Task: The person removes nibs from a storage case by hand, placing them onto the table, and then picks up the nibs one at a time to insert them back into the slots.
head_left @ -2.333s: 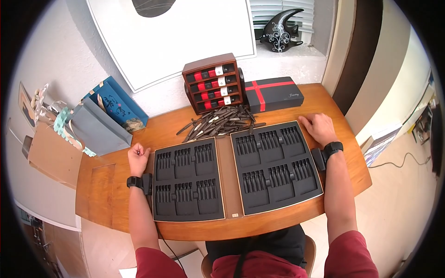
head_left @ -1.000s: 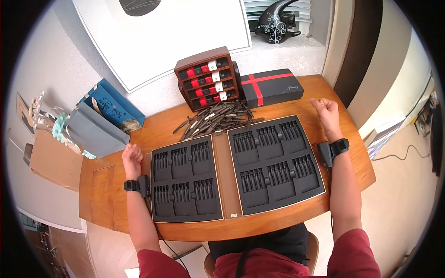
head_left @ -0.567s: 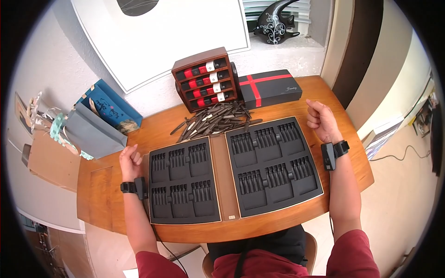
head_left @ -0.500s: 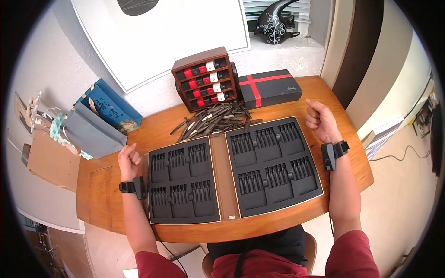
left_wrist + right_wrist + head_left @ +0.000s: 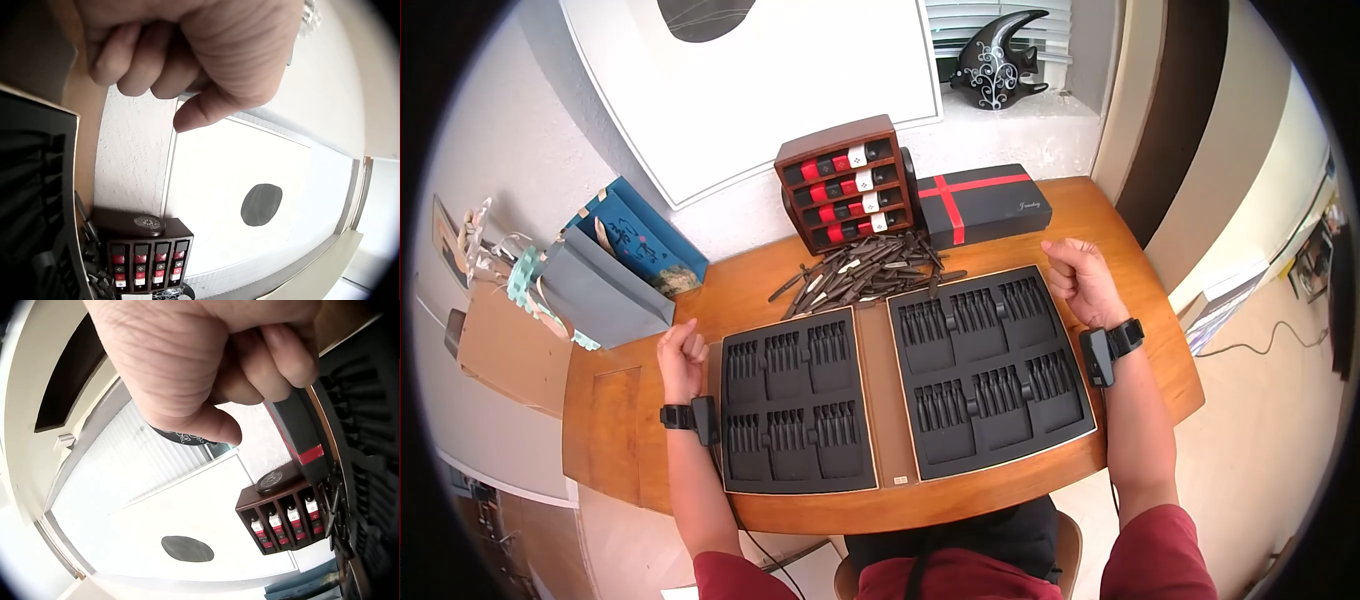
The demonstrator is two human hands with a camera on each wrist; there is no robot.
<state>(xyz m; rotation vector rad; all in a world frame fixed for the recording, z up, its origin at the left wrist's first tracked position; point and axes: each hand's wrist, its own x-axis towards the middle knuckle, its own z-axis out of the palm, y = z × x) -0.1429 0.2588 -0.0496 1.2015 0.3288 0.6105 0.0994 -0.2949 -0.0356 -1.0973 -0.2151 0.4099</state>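
Both hands hold nothing, their fingers loosely curled. My left hand (image 5: 683,355) is at the left edge of an unfolded case, its thumb apart from the curled fingers in the left wrist view. My right hand (image 5: 1084,283) is by the case's far right corner, thumb also apart. The case has a black left tray (image 5: 798,478) and a black right tray (image 5: 1000,455), joined by a brown spine (image 5: 883,390). Each tray has several recesses with narrow grooves. Beyond the spine lies a heap of slim, dark, stick-like pieces (image 5: 865,270), a few with pale faces.
Behind the heap stands a wooden rack (image 5: 840,185) with rows of red, black and white items. To its right is a black box (image 5: 1000,205) with a red ribbon. Paper bags (image 5: 615,290) stand at the left. The table's front edge (image 5: 820,515) runs close before the case.
Both hands rose slightly from beside the case, then came lower again, the right one nearer its tray. The head view tilted a little. The case and the heap stayed in place.
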